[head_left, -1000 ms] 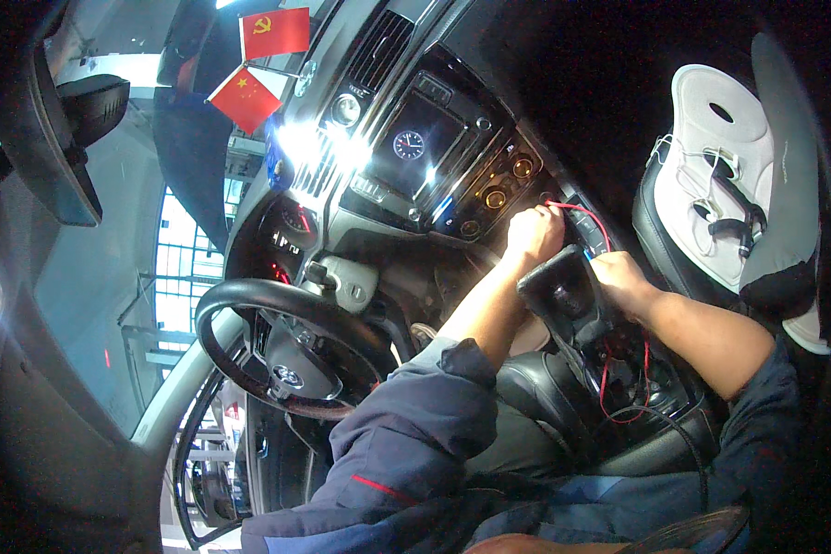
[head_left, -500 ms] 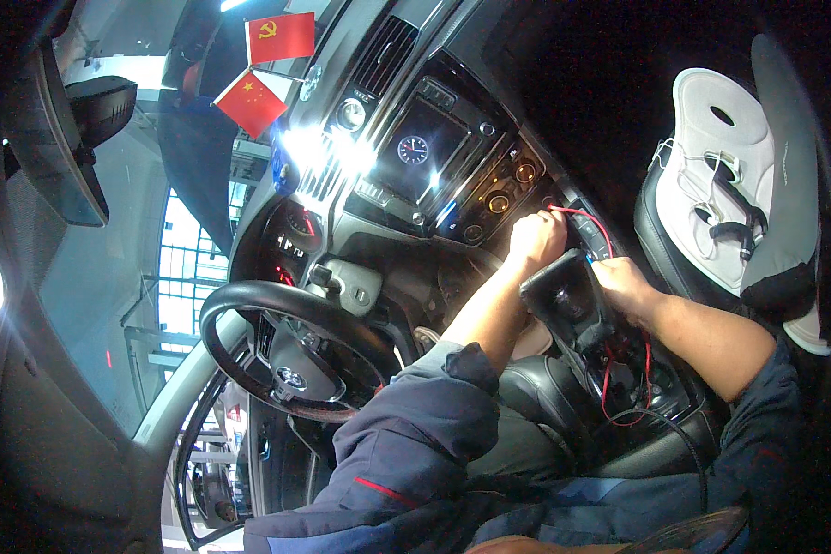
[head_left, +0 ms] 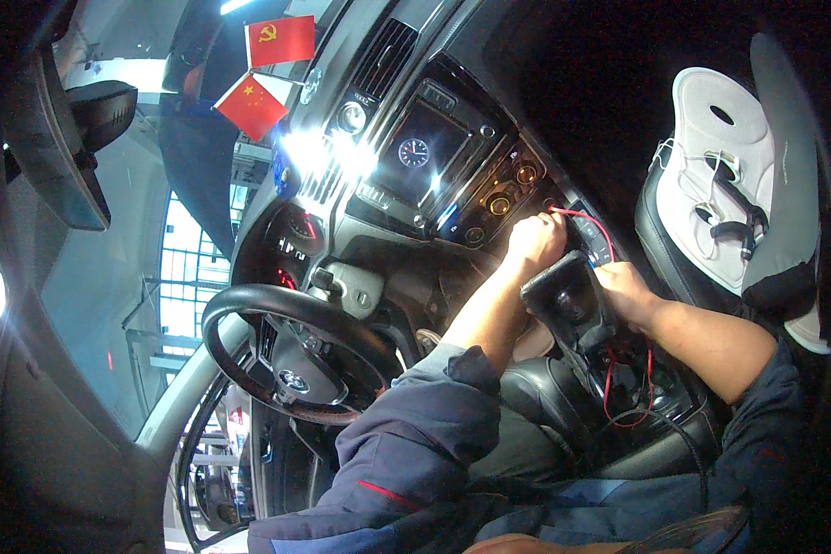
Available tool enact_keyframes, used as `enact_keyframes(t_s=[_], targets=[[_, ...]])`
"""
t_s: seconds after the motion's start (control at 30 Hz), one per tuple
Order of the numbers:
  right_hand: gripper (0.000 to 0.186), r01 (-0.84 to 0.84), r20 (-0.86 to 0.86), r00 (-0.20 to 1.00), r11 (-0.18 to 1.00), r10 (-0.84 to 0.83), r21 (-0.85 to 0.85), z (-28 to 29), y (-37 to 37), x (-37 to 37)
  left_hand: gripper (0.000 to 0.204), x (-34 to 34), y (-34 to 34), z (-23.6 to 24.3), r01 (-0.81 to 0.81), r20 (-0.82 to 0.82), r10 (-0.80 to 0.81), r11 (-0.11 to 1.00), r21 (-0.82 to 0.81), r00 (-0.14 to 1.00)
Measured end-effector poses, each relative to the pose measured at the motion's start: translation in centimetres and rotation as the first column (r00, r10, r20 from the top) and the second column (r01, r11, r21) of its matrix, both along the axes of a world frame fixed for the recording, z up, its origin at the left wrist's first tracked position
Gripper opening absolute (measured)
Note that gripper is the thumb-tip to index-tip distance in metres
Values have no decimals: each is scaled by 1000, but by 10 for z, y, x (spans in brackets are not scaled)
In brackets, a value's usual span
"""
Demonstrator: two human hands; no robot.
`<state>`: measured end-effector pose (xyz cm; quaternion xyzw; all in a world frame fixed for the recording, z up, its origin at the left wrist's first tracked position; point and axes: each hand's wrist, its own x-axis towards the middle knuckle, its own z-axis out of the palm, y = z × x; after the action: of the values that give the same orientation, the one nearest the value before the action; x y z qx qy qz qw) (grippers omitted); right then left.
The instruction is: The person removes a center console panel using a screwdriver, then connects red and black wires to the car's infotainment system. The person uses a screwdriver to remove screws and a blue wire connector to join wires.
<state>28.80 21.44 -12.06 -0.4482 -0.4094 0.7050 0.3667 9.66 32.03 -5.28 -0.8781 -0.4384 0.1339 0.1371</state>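
A thin red wire (head_left: 589, 218) arcs above the centre console, from my left hand to my right. My left hand (head_left: 535, 240) is closed on one end of it, just below the climate knobs. My right hand (head_left: 626, 292) is closed by the wire's other end, beside the black gear lever boot (head_left: 572, 291). A speck of blue shows at its fingertips; what else it grips is hidden. More red wire (head_left: 608, 388) loops down over the dark rear part of the console, where a black cable (head_left: 676, 427) also curves.
On the left stands the steering wheel (head_left: 295, 355). The lit dashboard screen (head_left: 425, 152) and climate knobs (head_left: 499, 203) lie ahead of my hands. A passenger seat with a white cushion (head_left: 725, 138) is at the right. Two small red flags (head_left: 281, 41) stand on the dashboard.
Both hands stay almost where they were, still at the red wire. The view has shifted very slightly.
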Motion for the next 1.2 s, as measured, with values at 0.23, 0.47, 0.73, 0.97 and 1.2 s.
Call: enact_keyframes(t_s=[0.23,0.47,0.73,0.97,1.2], targets=[[42,-79,43,996,997,79,4,-6,6,1,23,-1,-1,-5,5,17,-6,999,52,1000],[43,-79,140,986,995,86,-58,15,7,6,23,3,0,-7,-20,38,17,997,71,999],[45,-93,329,944,983,37,158,17,12,8,24,5,3,-4,-45,53,44,999,8,998],[48,-64,380,924,971,-29,230,12,15,4,26,5,6,-4,-142,121,149,988,-61,981],[51,15,318,943,963,-103,267,-7,11,-10,28,9,6,-11,-167,113,159,984,63,981]])
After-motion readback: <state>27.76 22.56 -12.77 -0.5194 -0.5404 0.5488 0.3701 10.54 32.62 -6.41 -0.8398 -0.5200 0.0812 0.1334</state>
